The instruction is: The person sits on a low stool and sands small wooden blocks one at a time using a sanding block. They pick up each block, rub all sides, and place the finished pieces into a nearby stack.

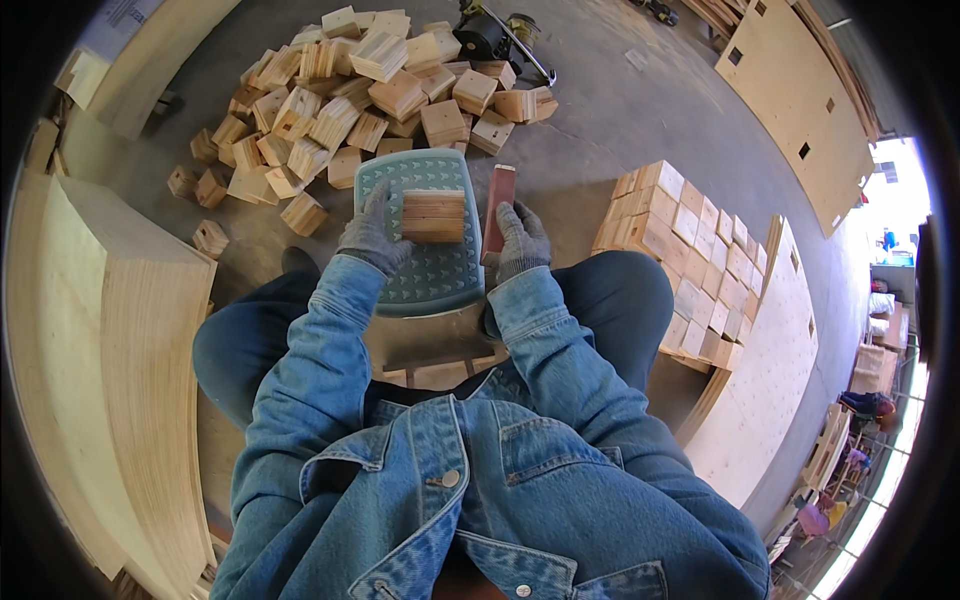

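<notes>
A rectangular wooden block [433, 217] with striped layers rests on a blue-green plastic stool [430, 287] in front of me. My left hand [374, 238], in a grey glove, is over the stool's left side, fingers stretched out and apart from the thumb. Its thumb is close against the block's near left corner; whether it touches cannot be made out. Beyond the stool's right edge, my gloved right hand [522, 240] is closed around a long reddish-brown sanding block [498, 205], held upright and apart from the wooden block.
A loose heap of wooden blocks [335, 120] lies beyond the stool, with a black and yellow power tool [492, 38] behind it. Neatly stacked blocks [690, 260] stand at my right beside a plywood sheet [775, 370]. Thick stacked plywood [150, 350] rises at my left.
</notes>
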The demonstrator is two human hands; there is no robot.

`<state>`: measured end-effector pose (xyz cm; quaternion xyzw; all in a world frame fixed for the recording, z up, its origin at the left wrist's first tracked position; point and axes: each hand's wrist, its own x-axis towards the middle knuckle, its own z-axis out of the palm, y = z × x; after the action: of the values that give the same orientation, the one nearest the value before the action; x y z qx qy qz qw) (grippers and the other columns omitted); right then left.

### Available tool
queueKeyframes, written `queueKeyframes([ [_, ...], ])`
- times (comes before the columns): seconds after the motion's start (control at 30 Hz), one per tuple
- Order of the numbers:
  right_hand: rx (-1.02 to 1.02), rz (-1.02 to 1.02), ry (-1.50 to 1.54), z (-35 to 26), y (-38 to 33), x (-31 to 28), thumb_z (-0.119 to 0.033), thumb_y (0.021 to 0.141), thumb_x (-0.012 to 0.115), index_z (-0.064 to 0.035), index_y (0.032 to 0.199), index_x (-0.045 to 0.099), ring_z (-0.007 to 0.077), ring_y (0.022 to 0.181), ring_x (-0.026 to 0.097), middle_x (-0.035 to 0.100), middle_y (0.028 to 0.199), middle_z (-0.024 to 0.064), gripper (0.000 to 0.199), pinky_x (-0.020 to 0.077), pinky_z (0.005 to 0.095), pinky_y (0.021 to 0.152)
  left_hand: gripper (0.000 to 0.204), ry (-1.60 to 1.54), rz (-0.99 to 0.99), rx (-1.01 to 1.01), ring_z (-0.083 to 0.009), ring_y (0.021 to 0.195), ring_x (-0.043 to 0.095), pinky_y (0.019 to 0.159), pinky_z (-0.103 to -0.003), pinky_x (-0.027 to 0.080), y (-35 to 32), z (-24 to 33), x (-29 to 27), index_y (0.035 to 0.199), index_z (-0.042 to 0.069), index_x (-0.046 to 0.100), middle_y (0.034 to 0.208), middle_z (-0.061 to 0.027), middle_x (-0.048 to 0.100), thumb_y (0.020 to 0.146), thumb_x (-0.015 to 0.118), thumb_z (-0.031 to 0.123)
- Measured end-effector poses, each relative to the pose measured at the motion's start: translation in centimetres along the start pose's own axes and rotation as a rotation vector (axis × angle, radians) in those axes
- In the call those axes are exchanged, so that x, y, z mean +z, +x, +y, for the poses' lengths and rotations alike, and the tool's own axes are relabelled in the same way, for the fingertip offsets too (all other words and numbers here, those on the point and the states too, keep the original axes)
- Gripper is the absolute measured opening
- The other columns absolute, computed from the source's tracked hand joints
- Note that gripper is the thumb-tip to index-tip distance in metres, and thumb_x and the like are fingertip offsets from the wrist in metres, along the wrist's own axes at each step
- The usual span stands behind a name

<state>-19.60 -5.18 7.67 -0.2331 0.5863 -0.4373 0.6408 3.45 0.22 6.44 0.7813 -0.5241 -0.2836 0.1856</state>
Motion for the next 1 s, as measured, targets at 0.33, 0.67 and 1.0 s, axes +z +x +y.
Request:
queueKeyframes([
  [0.33, -0.173, -0.160, -0.043, 1.8, 2.9, -0.8, -0.018, 0.099, 0.076, 0.0031, 0.140, 0.061, 0.0212, 0.111, 0.068, 0.070, 0.130, 0.0152, 0.048, 0.0557, 0.0323, 0.097, 0.092, -0.274, -0.119, -0.070, -0.0355, 0.135, 0.059, 0.116, -0.044, 0.046, -0.4, -1.2, -0.1, 0.154, 0.006, 0.047, 0.146, -0.0207, 0.060, 0.078, 0.091, 0.032],
  [0.67, -0.139, -0.191, -0.069, 0.8, 2.5, -0.1, -0.015, 0.098, 0.076, 0.0047, 0.141, 0.059, 0.0221, 0.110, 0.069, 0.070, 0.129, 0.0170, 0.050, 0.0562, 0.0323, 0.097, 0.075, -0.499, -0.131, -0.314, -0.0322, 0.119, 0.068, 0.101, -0.037, 0.054, -0.5, -1.7, 3.2, 0.149, 0.002, 0.053, 0.134, -0.0191, 0.069, 0.093, 0.080, 0.044],
  [1.0, -0.226, -0.335, -0.228, 0.4, 2.8, 0.1, -0.012, 0.097, 0.076, 0.0052, 0.140, 0.060, 0.0193, 0.110, 0.068, 0.070, 0.128, 0.0152, 0.049, 0.0555, 0.0308, 0.096, 0.058, -1.177, -0.241, -0.500, -0.0159, 0.079, 0.066, 0.066, -0.032, 0.058, -1.6, -1.0, 4.4, 0.147, 0.010, 0.058, 0.105, -0.0072, 0.072, 0.097, 0.078, 0.033],
])
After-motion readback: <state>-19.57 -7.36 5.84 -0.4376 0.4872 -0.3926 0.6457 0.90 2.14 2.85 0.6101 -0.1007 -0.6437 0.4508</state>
